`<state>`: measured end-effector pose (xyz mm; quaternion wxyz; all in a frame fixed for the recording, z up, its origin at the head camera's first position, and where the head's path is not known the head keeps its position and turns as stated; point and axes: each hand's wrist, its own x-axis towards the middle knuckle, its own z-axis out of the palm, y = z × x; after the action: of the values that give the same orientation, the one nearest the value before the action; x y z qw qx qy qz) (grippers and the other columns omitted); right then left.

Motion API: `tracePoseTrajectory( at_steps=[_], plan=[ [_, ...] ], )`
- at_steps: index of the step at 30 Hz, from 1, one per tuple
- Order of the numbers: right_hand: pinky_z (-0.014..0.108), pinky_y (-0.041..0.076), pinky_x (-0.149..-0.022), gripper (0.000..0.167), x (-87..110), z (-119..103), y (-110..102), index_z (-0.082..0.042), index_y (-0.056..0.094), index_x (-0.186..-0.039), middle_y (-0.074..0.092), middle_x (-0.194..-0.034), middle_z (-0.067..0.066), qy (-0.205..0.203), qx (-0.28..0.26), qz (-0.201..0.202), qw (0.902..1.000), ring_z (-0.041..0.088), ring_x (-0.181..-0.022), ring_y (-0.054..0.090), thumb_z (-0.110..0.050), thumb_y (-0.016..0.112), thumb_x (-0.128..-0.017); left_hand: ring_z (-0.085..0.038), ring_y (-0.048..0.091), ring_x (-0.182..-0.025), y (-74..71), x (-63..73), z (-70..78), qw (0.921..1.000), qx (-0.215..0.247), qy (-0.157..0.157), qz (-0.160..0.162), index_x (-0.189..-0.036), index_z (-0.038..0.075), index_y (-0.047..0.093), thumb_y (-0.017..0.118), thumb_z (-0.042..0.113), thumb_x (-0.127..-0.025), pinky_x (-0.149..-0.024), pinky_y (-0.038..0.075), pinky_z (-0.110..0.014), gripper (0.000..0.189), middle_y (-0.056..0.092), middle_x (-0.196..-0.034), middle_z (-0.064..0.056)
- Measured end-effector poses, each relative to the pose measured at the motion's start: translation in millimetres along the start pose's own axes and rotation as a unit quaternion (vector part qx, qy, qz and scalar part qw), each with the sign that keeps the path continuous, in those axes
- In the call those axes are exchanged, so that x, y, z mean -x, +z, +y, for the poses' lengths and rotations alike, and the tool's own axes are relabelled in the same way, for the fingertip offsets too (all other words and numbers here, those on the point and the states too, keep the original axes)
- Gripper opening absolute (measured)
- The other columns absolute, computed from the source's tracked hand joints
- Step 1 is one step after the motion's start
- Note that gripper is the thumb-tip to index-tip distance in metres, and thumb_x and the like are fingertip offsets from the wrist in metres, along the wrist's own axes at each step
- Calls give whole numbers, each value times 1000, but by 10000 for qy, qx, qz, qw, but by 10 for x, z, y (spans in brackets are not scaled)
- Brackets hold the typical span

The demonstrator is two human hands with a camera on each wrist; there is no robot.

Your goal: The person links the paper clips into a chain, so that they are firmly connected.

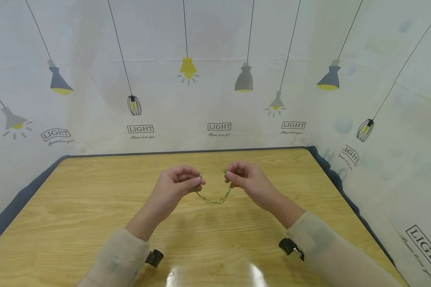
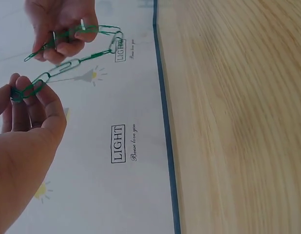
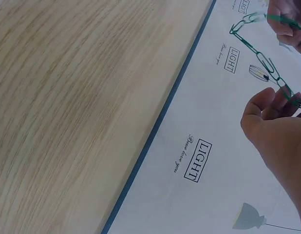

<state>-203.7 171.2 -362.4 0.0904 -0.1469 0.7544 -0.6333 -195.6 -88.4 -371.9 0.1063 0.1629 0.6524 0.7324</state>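
Observation:
A chain of green paper clips (image 1: 215, 202) hangs in a shallow curve between both hands, above the table. My left hand (image 1: 174, 187) pinches one end of it between thumb and fingers. The other end is pinched by my right hand (image 1: 251, 183), a short way to the right. In the left wrist view the linked clips (image 2: 65, 67) show clearly, looping from the near hand to the far one. The right wrist view shows the same paper clip chain (image 3: 267, 63) sagging between the hands. Fingers partly hide both end clips.
Beneath the hands lies a wood-grain table (image 1: 215, 243) with a dark blue edge (image 1: 186, 152) along the back. Behind and beside it stand pale walls (image 1: 215, 95) printed with lamps and the word LIGHT. Dark straps (image 1: 154, 258) sit at the sleeve cuffs.

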Motion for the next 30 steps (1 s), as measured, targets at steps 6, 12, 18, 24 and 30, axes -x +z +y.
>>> tracePoseTrajectory(
  at_steps=[6,12,18,24,30],
  plan=[
    [33,59,-97,17,13,-2,21,3,64,-118,66,-105,0,-155,-123,43,9998,13,-98,64,-11,63,-107,-11,74,-96,34,-5,-11,9997,-148,154,-110,-126,-8,66,67,5,-104,-95,64,-32,25,78,-107,1],
    [29,59,-96,14,16,-19,62,-2,64,-117,65,-100,-1,-207,-411,-172,9988,15,-94,64,-12,62,-108,-12,74,-96,81,-5,19,9997,-170,134,-129,-126,-11,64,67,3,-103,-94,64,-32,27,78,-105,2],
    [28,59,-99,14,24,-63,104,-4,72,-117,74,-102,-7,-330,-713,-257,9966,12,-95,68,-10,65,-106,-14,75,-99,129,-13,48,9994,-296,116,-145,-127,-12,63,67,3,-103,-96,64,-33,28,78,-104,3],
    [27,61,-93,14,26,-99,147,-12,78,-107,78,-98,-8,-479,-849,-235,9950,10,-93,71,-3,69,-102,-12,75,-97,147,-16,46,9996,-182,111,-194,-121,-8,66,67,0,-102,-95,64,-32,21,78,-103,3],
    [29,62,-95,11,30,-115,173,1,75,-110,79,-95,-7,-500,-659,-136,9965,14,-93,72,-4,70,-101,-12,75,-97,151,-15,39,9996,-114,100,-231,-118,-6,69,69,1,-101,-95,64,-34,18,79,-103,3]
  ],
)
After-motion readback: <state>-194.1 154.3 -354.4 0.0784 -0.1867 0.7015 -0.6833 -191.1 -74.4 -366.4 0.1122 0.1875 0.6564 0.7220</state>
